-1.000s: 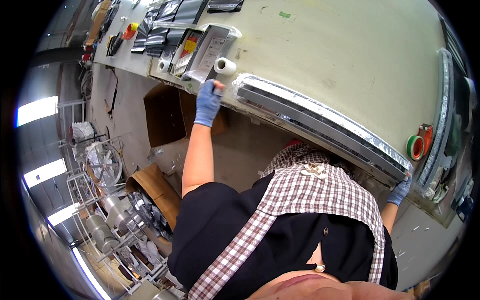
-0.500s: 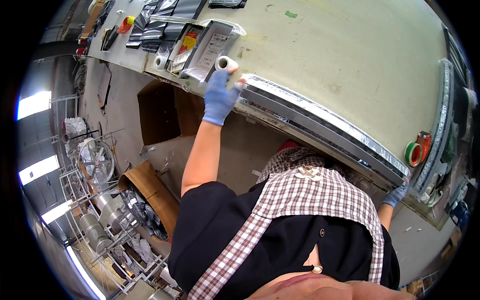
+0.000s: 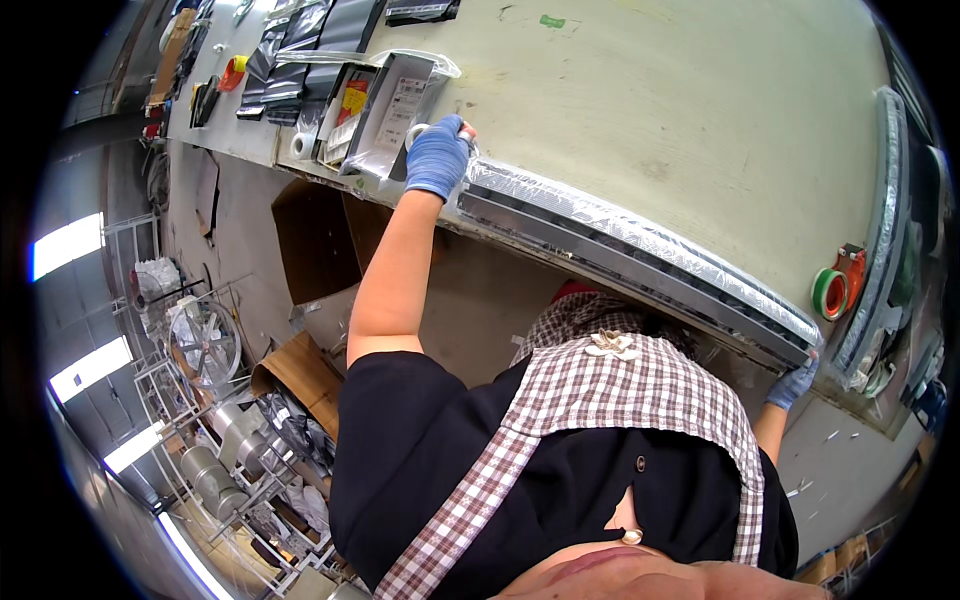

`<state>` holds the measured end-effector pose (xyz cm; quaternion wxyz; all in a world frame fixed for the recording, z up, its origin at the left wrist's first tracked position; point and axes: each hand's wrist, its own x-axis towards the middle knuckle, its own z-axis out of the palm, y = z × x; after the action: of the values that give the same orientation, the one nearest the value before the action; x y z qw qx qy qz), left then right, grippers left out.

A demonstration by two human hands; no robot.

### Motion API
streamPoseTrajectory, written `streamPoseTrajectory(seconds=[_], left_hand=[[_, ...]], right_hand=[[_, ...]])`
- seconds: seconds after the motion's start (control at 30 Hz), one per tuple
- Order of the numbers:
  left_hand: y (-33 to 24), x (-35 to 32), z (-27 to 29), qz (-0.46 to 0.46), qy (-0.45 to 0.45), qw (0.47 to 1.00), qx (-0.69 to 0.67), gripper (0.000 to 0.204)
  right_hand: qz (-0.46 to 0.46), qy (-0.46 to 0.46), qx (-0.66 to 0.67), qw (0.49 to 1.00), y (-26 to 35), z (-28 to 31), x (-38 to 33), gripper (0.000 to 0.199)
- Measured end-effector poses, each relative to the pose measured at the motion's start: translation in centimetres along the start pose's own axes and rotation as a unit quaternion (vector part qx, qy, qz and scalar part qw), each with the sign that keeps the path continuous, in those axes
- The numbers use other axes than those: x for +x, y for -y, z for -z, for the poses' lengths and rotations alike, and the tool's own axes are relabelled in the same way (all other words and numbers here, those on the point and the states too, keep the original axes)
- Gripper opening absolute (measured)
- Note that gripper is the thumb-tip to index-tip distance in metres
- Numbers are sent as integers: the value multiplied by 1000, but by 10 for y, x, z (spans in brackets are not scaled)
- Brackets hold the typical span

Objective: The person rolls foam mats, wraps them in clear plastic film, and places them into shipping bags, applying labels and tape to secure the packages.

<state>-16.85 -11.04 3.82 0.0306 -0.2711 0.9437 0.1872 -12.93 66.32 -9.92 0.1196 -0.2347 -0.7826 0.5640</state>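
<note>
A long bundle of dark metal bars [image 3: 640, 262] lies along the table's front edge, its far side under shiny clear film. My left hand [image 3: 437, 160], in a blue fingertip-less glove, is at the bundle's left end. Its fingers are closed round a white roll [image 3: 414, 136], apparently of film, which the hand partly hides. Crinkled clear film shows between that hand and the bar end. At the opposite end, my gloved right hand [image 3: 793, 384] grips the bars' right tip from the near side; part of its grip is hidden.
A grey open box [image 3: 392, 125] with papers stands beside my left hand, near another small white roll [image 3: 302, 146]. Green tape on a red dispenser [image 3: 838, 287] and a film-wrapped strip [image 3: 872, 235] lie right. A cardboard box [image 3: 315, 240] sits below the table edge.
My left hand has closed over the white roll, which has shifted slightly left. The right hand stays at the bars' right end. The whole view has tilted a little.
</note>
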Motion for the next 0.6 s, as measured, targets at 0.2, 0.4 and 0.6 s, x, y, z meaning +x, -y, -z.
streamPoseTrajectory(seconds=[0.2,0.4,0.6], left_hand=[[9,-5,3,55,-9,995,-87,15],[12,-28,12,114,-21,938,-326,10],[40,-34,-6,49,-92,930,-353,14]], right_hand=[[77,6,-82,994,-39,53,-31,37],[12,-3,-44,999,-57,50,-56,34],[-54,-23,46,997,-33,35,-61,32]])
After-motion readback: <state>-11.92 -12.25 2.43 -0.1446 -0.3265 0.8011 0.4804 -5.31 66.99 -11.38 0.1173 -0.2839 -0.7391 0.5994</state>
